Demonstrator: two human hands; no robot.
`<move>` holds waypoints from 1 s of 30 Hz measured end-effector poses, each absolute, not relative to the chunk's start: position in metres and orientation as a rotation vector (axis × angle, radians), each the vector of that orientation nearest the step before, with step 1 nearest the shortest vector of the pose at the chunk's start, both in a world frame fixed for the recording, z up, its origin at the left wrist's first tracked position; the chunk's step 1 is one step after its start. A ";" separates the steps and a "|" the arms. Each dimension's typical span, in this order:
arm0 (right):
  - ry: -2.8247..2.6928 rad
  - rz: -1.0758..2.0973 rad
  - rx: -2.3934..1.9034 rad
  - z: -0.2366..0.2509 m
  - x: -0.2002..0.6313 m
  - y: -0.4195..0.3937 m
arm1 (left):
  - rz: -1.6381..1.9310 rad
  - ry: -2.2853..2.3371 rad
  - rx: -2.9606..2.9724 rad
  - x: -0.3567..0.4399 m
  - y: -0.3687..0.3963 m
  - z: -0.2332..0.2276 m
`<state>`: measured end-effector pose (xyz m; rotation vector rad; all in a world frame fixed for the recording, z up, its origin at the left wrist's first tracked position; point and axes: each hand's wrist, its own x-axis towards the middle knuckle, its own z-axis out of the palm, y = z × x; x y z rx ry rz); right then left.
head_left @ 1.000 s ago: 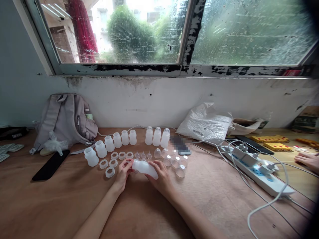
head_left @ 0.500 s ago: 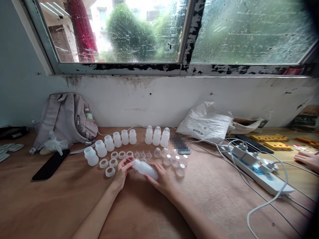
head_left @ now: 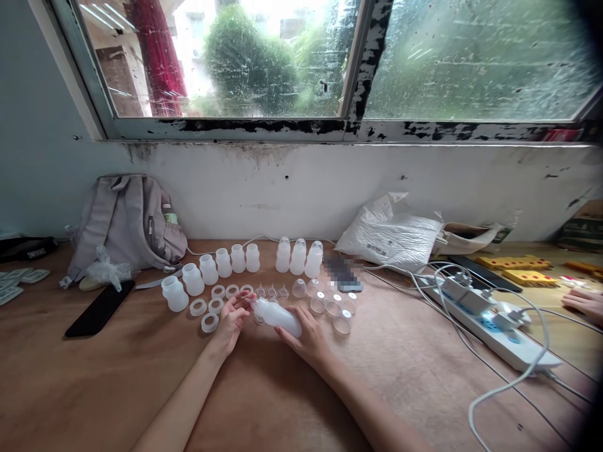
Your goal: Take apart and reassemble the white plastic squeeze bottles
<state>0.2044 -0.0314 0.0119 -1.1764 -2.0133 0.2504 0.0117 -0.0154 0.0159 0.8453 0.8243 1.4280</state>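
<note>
A frosted white baby bottle [head_left: 277, 316] lies tilted on its side above the table, its neck end pointing left. My right hand [head_left: 308, 336] wraps round its base. At the other end, my left hand [head_left: 230, 325] pinches the clear nipple at the bottle's mouth; the fingertips partly hide it. Just beyond my hands are white collar rings [head_left: 198, 307], clear nipples [head_left: 272, 291] and clear domed caps [head_left: 342, 323]. Several open bottles [head_left: 174, 294] stand in a curved row at the left. Three capped bottles [head_left: 298, 257] stand behind the nipples.
On the left are a grey backpack [head_left: 127, 220] and a black phone-like slab [head_left: 98, 311]. To the right lie a silver plastic mailer [head_left: 389, 232] and a white power strip [head_left: 490, 323] with looping cables. Another person's hand [head_left: 584, 301] rests at the far right, near yellow parts [head_left: 530, 277].
The fingers of my left hand have shifted slightly at the nipple end. My right hand keeps its hold on the bottle, and the whole view has moved a little.
</note>
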 end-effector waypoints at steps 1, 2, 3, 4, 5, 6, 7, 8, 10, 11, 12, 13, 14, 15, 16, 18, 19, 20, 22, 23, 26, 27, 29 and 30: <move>-2.012 0.251 -1.171 0.012 0.204 -0.032 | 1.427 0.837 0.841 0.012 -0.016 0.016; -2.013 0.250 -1.166 0.012 0.204 -0.032 | 1.423 0.866 0.840 0.012 -0.016 0.017; -2.015 0.247 -1.163 0.012 0.204 -0.032 | 1.414 0.900 0.842 0.013 -0.017 0.017; -2.018 0.247 -1.158 0.013 0.204 -0.032 | 1.401 0.921 0.844 0.013 -0.017 0.017; -2.018 0.252 -1.153 0.013 0.204 -0.032 | 1.389 0.918 0.847 0.013 -0.017 0.018; -2.015 0.264 -1.149 0.013 0.204 -0.032 | 1.380 0.889 0.848 0.013 -0.018 0.019; -2.011 0.281 -1.146 0.013 0.204 -0.032 | 1.375 0.842 0.846 0.013 -0.018 0.020; -2.005 0.299 -1.146 0.013 0.204 -0.032 | 1.376 0.792 0.841 0.014 -0.019 0.022; -1.990 0.327 -1.153 0.013 0.204 -0.032 | 1.389 0.744 0.826 0.015 -0.020 0.024; -1.978 0.336 -1.155 0.013 0.204 -0.032 | 1.389 0.754 0.823 0.016 -0.021 0.024; -1.958 0.349 -1.152 0.014 0.204 -0.032 | 1.381 0.775 0.826 0.018 -0.021 0.024; -1.928 0.379 -1.146 0.014 0.203 -0.033 | 1.365 0.797 0.838 0.019 -0.023 0.025; -1.891 0.443 -1.141 0.015 0.202 -0.034 | 1.345 0.809 0.856 0.019 -0.024 0.025; -1.844 0.560 -1.144 0.017 0.201 -0.035 | 1.328 0.802 0.877 0.020 -0.025 0.026; -1.784 0.740 -1.156 0.019 0.200 -0.036 | 1.315 0.777 0.895 0.020 -0.027 0.026; -1.613 1.228 -1.173 0.022 0.198 -0.037 | 1.295 0.707 0.906 0.018 -0.029 0.029; -1.511 1.469 -1.162 0.024 0.197 -0.038 | 1.281 0.673 0.902 0.018 -0.030 0.031; -1.417 1.655 -1.139 0.026 0.196 -0.038 | 1.270 0.646 0.892 0.018 -0.031 0.032; -1.327 1.771 -1.111 0.027 0.194 -0.039 | 1.272 0.613 0.863 0.018 -0.031 0.034; -1.346 1.690 -1.130 0.026 0.194 -0.038 | 1.283 0.606 0.841 0.019 -0.031 0.034; -1.587 1.091 -1.209 0.021 0.192 -0.039 | 1.279 0.638 0.737 0.027 -0.032 0.033; -1.681 0.866 -1.206 0.018 0.192 -0.040 | 1.273 0.663 0.697 0.030 -0.034 0.033; -1.842 0.558 -1.143 0.014 0.190 -0.044 | 1.300 0.721 0.639 0.038 -0.038 0.032; -1.897 0.490 -1.111 0.014 0.188 -0.048 | 1.339 0.751 0.628 0.042 -0.041 0.033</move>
